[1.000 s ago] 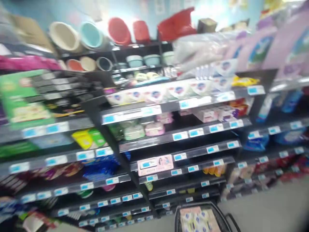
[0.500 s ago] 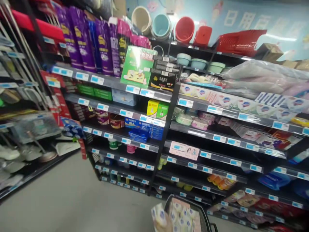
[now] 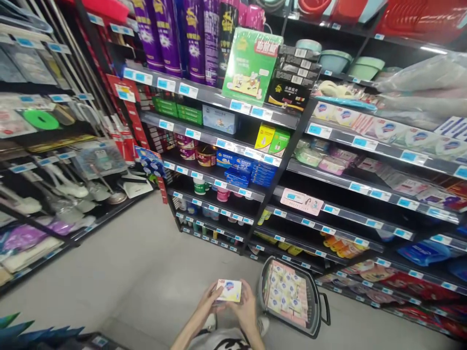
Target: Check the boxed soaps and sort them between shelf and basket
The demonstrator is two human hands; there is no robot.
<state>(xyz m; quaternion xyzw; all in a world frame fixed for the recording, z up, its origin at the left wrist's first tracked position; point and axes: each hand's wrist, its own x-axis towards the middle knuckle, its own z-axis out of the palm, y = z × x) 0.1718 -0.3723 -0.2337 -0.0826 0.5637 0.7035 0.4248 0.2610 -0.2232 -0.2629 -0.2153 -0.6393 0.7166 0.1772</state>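
Note:
Both of my hands hold a small soap box [image 3: 229,290], white and yellow with a blue emblem, in front of my body at the bottom of the head view. My left hand [image 3: 210,296] grips its left end with the thumb on top. Around the right end, my right hand [image 3: 248,297] has its fingers wrapped. To the right on the floor stands a dark-rimmed basket [image 3: 315,311] with a black handle. It is filled with several similar soap boxes [image 3: 286,289] and pink packs along its sides.
Shelves [image 3: 233,187] ahead carry spray cans, boxes and jars. Soap boxes [image 3: 386,130] line an upper right shelf, below plastic basins [image 3: 335,62]. On the left, a rack [image 3: 47,160] holds dustpans and brushes. Grey floor [image 3: 146,272] lies between the racks.
My view has tilted down and shifted left, so the basket and both hands show fully. The soap pack, blurred beside the basket earlier, is now held in front of me, left of the basket.

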